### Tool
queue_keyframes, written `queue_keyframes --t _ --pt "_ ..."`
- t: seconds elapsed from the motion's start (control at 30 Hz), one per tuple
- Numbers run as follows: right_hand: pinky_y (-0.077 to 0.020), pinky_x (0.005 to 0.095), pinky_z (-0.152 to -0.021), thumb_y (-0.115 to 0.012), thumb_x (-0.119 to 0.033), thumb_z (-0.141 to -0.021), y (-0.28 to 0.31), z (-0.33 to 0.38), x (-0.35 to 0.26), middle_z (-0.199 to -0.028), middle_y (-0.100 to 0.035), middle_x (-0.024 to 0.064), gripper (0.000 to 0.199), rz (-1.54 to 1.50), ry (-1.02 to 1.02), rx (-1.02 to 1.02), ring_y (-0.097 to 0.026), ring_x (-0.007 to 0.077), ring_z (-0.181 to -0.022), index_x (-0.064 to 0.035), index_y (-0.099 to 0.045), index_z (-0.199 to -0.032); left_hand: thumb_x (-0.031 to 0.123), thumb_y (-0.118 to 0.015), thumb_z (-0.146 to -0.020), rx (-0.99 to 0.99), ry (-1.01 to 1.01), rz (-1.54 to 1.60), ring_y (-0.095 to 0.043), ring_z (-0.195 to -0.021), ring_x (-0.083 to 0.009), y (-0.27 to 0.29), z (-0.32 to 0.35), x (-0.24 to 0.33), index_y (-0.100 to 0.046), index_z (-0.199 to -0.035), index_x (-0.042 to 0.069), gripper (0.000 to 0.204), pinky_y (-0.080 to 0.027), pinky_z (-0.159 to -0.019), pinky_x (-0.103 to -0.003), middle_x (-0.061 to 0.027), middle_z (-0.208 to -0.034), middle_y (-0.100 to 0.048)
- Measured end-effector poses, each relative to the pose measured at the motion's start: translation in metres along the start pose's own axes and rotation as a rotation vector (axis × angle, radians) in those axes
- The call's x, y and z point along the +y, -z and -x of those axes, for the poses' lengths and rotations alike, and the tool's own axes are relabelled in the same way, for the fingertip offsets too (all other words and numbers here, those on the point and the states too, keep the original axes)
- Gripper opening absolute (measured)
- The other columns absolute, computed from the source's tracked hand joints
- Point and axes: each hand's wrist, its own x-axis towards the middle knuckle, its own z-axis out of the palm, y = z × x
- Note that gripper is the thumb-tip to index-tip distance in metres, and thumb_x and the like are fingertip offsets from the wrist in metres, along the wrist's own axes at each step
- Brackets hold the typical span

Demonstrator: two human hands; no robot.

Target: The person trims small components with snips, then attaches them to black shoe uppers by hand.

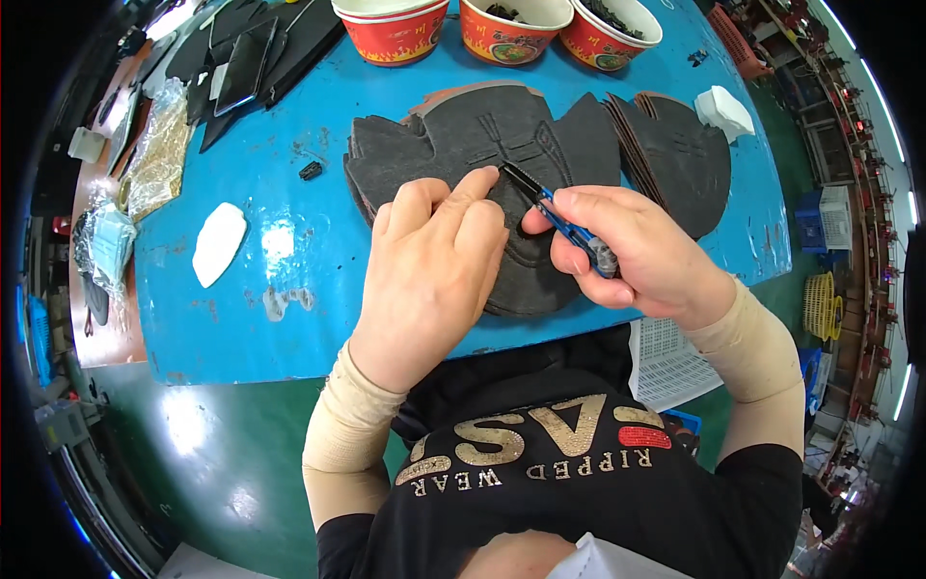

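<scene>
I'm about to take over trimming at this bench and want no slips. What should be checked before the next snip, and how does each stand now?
1. Left hand pressing the dark cut piece flat: ok.
2. Right hand gripping the blue-handled snips firmly: ok.
3. Snip tip on the piece near the left fingertips: not ok, very close.
4. Piece supported by the stack on the blue table: ok.
5. What the blades are cutting: cannot tell, too small.
6. Second stack out of the way: ok.
</scene>
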Motion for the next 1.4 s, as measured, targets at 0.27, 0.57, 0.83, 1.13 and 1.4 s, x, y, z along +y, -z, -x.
queue_keyframes --t 0.27,0.57,0.83,1.13,1.4 --pt "-0.0253 0.021 -0.036 -0.042 -0.029 -0.102 -0.008 -0.002 -0.003 -0.067 -0.051 0.0035 0.036 0.114 -0.001 0.046 -0.035 0.0067 -0.039 0.0051 -0.055 -0.105 0.011 -0.068 -0.079 0.005 0.001 0.004 -0.054 -0.091 -0.0231 0.001 -0.001 0.001 -0.054 -0.089 0.008 0.017 -0.042 -0.074 -0.035 -0.0062 -0.117 -0.064" --pt "-0.0279 0.0204 -0.038 -0.041 -0.029 -0.102 -0.01 -0.005 0.018 -0.069 -0.047 0.0022 0.031 0.132 0.155 0.041 -0.037 0.0068 -0.044 0.0003 -0.05 -0.105 0.011 -0.067 -0.079 0.021 -0.008 -0.001 -0.054 -0.091 -0.0227 0.001 0.0 0.001 -0.054 -0.089 0.008 0.017 -0.042 -0.074 -0.035 -0.006 -0.117 -0.063" --pt "-0.0399 0.0237 -0.05 -0.06 -0.023 -0.094 0.009 -0.019 0.011 -0.074 -0.053 0.0018 0.027 0.219 0.679 0.303 -0.052 0.0087 -0.059 -0.003 -0.049 -0.109 0.004 -0.065 -0.081 -0.094 0.024 0.027 -0.054 -0.09 -0.0296 0.011 -0.007 0.004 -0.054 -0.091 0.004 0.014 -0.044 -0.082 -0.038 -0.008 -0.117 -0.062" --pt "-0.0503 0.0339 -0.073 -0.068 -0.011 -0.084 0.006 -0.061 -0.002 -0.085 -0.067 0.0112 0.028 1.088 0.968 0.337 -0.067 0.0282 -0.082 -0.001 -0.054 -0.106 0.01 -0.063 -0.081 -0.077 -0.006 -0.055 -0.054 -0.09 -0.0248 0.006 -0.006 0.003 -0.054 -0.091 0.006 0.014 -0.042 -0.075 -0.037 -0.0046 -0.118 -0.06" --pt "-0.05 0.0334 -0.073 -0.066 -0.01 -0.085 0.012 -0.07 -0.003 -0.087 -0.067 0.0128 0.024 0.993 0.984 0.285 -0.067 0.0279 -0.083 0.0008 -0.054 -0.102 0.005 -0.066 -0.079 -0.036 -0.012 -0.014 -0.054 -0.089 -0.0282 0.005 -0.005 0.003 -0.055 -0.091 0.005 0.016 -0.044 -0.078 -0.038 -0.0071 -0.114 -0.063"
